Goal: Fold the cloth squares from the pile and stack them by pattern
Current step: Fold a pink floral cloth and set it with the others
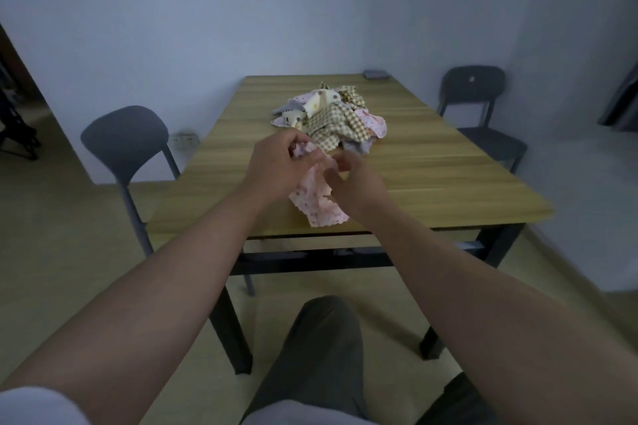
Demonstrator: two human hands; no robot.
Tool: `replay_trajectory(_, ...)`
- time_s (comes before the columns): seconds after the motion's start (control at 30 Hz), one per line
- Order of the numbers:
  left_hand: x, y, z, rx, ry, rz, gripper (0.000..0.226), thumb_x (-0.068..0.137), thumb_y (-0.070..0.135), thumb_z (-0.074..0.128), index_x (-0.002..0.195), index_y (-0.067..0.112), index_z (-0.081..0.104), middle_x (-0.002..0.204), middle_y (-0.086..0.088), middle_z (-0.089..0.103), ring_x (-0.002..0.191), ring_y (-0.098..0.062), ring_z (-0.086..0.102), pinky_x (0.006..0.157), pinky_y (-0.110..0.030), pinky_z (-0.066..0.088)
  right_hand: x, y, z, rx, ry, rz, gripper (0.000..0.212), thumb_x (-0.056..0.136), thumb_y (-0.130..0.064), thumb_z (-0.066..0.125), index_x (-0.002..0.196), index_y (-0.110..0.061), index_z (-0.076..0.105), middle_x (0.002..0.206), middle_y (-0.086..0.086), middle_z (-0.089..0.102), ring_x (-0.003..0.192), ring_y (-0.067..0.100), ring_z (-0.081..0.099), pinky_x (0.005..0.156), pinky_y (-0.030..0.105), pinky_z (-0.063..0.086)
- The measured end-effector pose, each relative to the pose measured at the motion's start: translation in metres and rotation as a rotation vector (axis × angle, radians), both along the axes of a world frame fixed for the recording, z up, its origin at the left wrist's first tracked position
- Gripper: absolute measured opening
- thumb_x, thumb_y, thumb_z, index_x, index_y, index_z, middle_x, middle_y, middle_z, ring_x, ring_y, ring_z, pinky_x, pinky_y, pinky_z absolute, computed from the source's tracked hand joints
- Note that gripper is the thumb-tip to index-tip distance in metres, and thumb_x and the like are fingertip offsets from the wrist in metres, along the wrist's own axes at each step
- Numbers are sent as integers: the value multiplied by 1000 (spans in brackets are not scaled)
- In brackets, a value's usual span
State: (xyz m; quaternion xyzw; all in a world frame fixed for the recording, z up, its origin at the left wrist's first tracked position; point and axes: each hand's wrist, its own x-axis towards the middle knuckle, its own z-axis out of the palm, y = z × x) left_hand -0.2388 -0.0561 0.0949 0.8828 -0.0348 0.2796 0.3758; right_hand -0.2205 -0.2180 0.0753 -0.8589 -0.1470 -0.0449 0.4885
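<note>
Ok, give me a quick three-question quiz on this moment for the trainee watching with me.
1. True or false: the left hand and the right hand both hold the pink cloth.
2. Where does the pile lie? A) on the table, beyond the hands B) on the floor C) in a basket
3. Fill in: the brown cloth at the front of the pile has a ____ pattern.

Key: 1 true; 2 A; 3 checked.
</note>
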Motion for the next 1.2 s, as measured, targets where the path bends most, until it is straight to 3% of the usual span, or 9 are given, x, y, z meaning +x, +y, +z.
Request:
replay_trajectory(0.07, -3, 2, 2, -22, 22, -32, 22, 85, 27, 79, 106, 25, 71, 99, 13, 68, 89, -6, 65, 67, -16, 48, -2, -1, 4, 45, 25, -37, 12, 104, -27, 49, 105, -22, 60, 98, -4, 66, 90, 22, 70, 83, 49, 60)
replay_trajectory(0.17, -2, 7, 6, -3, 30, -57, 36, 86, 22, 79, 119, 27, 68, 101, 14, 62, 90, -5, 61, 70, -14, 46, 4, -4, 13, 80, 16, -106, 15, 104, -24, 44, 110, -19, 57, 98, 0, 66, 89, 27, 70, 82, 52, 59)
replay_trajectory(0.3, 4, 19, 14, -3, 29, -30, 46, 89, 20, 75, 132, 29, 62, 113, -2, 67, 93, -17, 66, 80, -28, 56, 13, -10, 33, 70, -24, -208, 18, 105, -23, 38, 113, -17, 53, 94, 8, 67, 86, 30, 68, 78, 50, 59)
replay_trajectory(0.43, 8, 27, 25, 1, 14, 18, 27, 92, 24, 73, 120, 23, 72, 108, 2, 71, 90, -10, 66, 77, -20, 54, 21, -16, 55, 10, -148, -259, 14, 105, -25, 42, 104, -18, 54, 87, -1, 59, 73, 16, 55, 56, 28, 42)
replay_trajectory(0.57, 3, 33, 37, 26, -31, 84, 19, 91, 33, 74, 98, 16, 75, 86, 6, 69, 72, -2, 57, 64, -9, 40, 17, -20, 67, 10, -196, -254, 21, 104, -30, 43, 102, -17, 59, 87, -1, 64, 79, 20, 62, 63, 36, 53)
replay_trajectory(0.63, 1, 36, 44, 29, -52, 104, 27, 90, 40, 74, 90, 13, 74, 82, 1, 70, 70, -9, 59, 61, -16, 39, 13, -23, 74, 40, -197, -274, 24, 104, -34, 44, 104, -18, 62, 86, 0, 66, 78, 21, 64, 63, 38, 55)
replay_trajectory(0.8, -11, 41, 62, 22, -89, 99, 30, 91, 39, 72, 90, 9, 73, 89, -4, 72, 81, -19, 63, 69, -32, 45, 3, -33, 92, 39, -272, -360, 24, 104, -36, 45, 96, -17, 57, 82, -3, 59, 68, 9, 52, 53, 27, 35)
replay_trajectory(0.97, -19, 41, 70, -145, -68, 33, 12, 90, 15, 72, 101, 20, 74, 94, 9, 67, 80, -4, 60, 67, -8, 45, -3, -42, 101, 64, -284, -383, 23, 101, -34, 50, 85, -18, 57, 75, -5, 58, 63, 9, 50, 52, 25, 35)
replay_trajectory(1.2, 9, 57, 44, -220, -10, 103, 19, 84, 25, 80, 89, 8, 73, 85, -2, 67, 69, -13, 55, 67, -29, 45, 26, -53, 79, -42, -177, -387, 37, 99, -39, 56, 71, -15, 54, 68, 2, 57, 60, 19, 53, 50, 27, 38)
